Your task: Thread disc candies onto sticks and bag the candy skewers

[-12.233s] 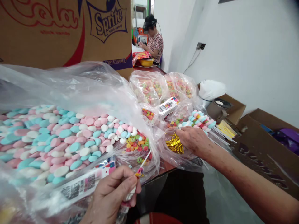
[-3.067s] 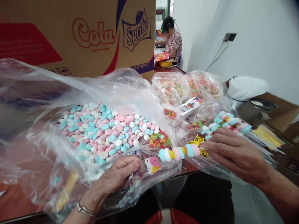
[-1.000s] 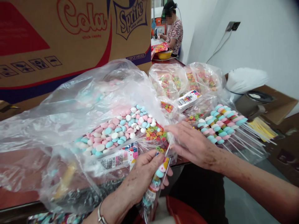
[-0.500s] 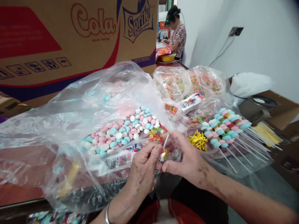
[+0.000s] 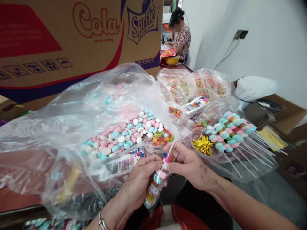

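My left hand (image 5: 144, 174) is closed around a marshmallow candy skewer (image 5: 154, 188) in a printed clear bag. It tilts, with its candy end down over my lap and its white stick (image 5: 171, 146) pointing up. My right hand (image 5: 185, 159) pinches the gathered top of the same bag, thumb and fingers close to the stick. Right of that hand lie gold twist ties (image 5: 202, 144) and a stack of unwrapped candy skewers (image 5: 231, 131). Left of the hands, flat printed bags (image 5: 122, 163) lie on the plastic sheet beside loose pink, white and blue marshmallows (image 5: 120, 137).
A large cardboard box (image 5: 79, 41) stands behind the marshmallows. Bags of ring gummies (image 5: 177, 86) lie at the back, near printed labels (image 5: 198, 105). A grey mug (image 5: 261, 111) and yellow sticks (image 5: 271, 137) are at right. Another person (image 5: 182, 38) sits farther back.
The bagged skewer has swung into clearer view below my left hand. My right fingers have closed from a spread pose onto the bag's top.
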Motion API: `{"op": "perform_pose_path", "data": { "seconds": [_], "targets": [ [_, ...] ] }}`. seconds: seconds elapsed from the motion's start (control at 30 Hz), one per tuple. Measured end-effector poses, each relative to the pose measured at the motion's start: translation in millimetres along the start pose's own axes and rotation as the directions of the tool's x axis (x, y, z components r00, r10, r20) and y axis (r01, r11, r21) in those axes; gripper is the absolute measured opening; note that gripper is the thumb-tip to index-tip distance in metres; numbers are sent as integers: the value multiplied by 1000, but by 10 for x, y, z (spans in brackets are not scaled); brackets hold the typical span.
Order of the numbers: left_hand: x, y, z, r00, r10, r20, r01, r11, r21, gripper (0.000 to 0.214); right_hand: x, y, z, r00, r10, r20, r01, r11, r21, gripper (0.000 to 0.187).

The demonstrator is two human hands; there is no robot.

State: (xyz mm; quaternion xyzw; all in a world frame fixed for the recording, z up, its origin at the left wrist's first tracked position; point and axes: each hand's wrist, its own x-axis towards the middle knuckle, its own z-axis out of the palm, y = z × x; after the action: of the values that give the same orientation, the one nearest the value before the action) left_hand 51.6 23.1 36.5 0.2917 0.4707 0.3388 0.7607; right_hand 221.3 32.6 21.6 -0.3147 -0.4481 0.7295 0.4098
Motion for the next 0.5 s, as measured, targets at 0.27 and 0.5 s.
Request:
{"op": "perform_pose_path", "data": {
  "seconds": [0.27,0.5],
  "targets": [
    [33,28,-132,894,-268,359,269,962,49,29,-25,-71,-169,916,-313,251,399,651,-646,16],
    [-6,0,-151,868,-174,465,191,982,11,27,-22,-89,-116,889,-408,206,424,566,-707,16]
  ]
}}
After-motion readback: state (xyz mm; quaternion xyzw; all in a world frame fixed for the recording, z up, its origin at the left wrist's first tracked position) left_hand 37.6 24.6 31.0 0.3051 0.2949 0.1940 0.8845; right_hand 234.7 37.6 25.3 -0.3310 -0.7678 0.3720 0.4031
